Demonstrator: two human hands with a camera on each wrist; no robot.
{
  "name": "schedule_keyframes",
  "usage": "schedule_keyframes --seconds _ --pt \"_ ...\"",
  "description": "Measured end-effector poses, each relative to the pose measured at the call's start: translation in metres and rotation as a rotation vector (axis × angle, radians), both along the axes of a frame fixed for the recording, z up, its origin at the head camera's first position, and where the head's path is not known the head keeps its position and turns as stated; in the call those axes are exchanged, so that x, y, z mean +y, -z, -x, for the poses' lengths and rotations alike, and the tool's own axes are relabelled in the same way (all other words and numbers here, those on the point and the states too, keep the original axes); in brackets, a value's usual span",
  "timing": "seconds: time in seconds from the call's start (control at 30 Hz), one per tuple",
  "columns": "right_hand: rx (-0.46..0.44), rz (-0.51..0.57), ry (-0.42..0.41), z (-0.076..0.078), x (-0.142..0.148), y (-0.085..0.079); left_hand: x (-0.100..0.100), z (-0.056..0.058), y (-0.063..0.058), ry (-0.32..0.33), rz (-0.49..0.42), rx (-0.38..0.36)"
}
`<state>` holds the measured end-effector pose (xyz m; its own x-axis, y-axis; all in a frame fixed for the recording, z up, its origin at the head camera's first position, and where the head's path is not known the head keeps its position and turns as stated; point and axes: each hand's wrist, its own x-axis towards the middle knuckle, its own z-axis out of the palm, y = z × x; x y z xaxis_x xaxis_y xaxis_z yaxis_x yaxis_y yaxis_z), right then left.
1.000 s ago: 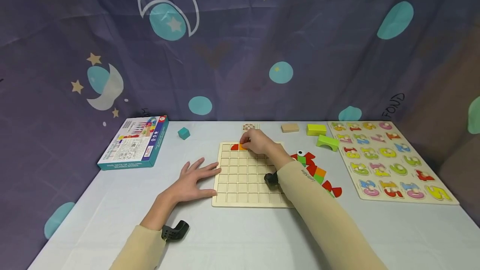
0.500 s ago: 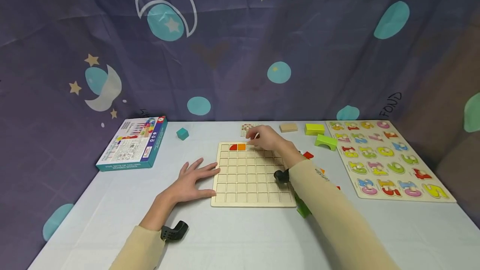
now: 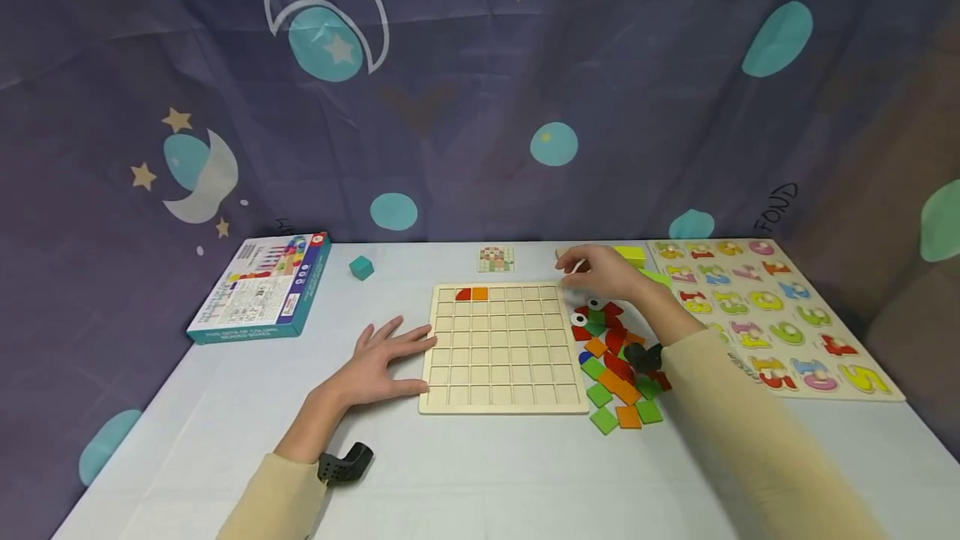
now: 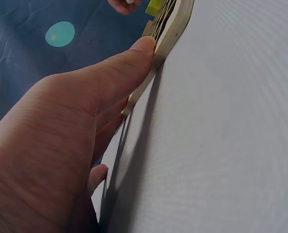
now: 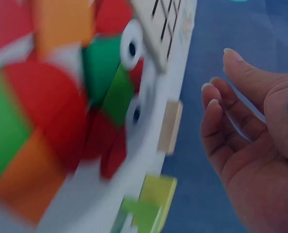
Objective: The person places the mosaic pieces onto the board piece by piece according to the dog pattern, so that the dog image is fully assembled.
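A wooden grid board (image 3: 502, 347) lies on the white table, with a red quarter-round tile (image 3: 463, 295) and an orange square tile (image 3: 480, 294) side by side in its far row. My left hand (image 3: 377, 367) rests at the board's left edge, fingers spread; its thumb (image 4: 127, 70) touches the edge in the left wrist view. Above the far end of a heap of coloured tiles hovers my right hand (image 3: 603, 271), fingers loosely bent and holding nothing. Red, green and orange tiles and round eye tiles (image 5: 131, 44) fill the left of the right wrist view, partly blurred.
A small pattern card (image 3: 497, 259) lies behind the board. Farther right are a yellow block (image 3: 630, 256) and a wooden number puzzle (image 3: 772, 332). A teal cube (image 3: 362, 267) and a flat game box (image 3: 262, 286) stand at the left. A dark patterned cloth hangs behind.
My right hand has let go of the orange tile in the far row and moved right, over the heap. The pattern card and heap show more fully. My left hand stays at the board's edge.
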<state>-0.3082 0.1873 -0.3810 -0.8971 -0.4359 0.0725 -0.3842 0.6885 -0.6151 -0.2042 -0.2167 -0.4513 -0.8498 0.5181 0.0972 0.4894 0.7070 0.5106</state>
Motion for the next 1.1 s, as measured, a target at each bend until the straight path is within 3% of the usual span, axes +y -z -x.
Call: schedule_keyframes --seconds 0.33,0.6,1.1 --pt "-0.041 -0.094 0.062 -0.019 0.040 -0.002 -0.001 -0.001 0.000 0.001 -0.005 -0.003" --pt "-0.080 -0.132 0.081 -0.029 0.058 0.008 -0.001 0.000 0.002 -0.006 -0.008 -0.005" --pt "-0.047 -0.194 0.064 -0.027 0.061 0.026 0.000 -0.001 -0.002 -0.002 -0.010 -0.009"
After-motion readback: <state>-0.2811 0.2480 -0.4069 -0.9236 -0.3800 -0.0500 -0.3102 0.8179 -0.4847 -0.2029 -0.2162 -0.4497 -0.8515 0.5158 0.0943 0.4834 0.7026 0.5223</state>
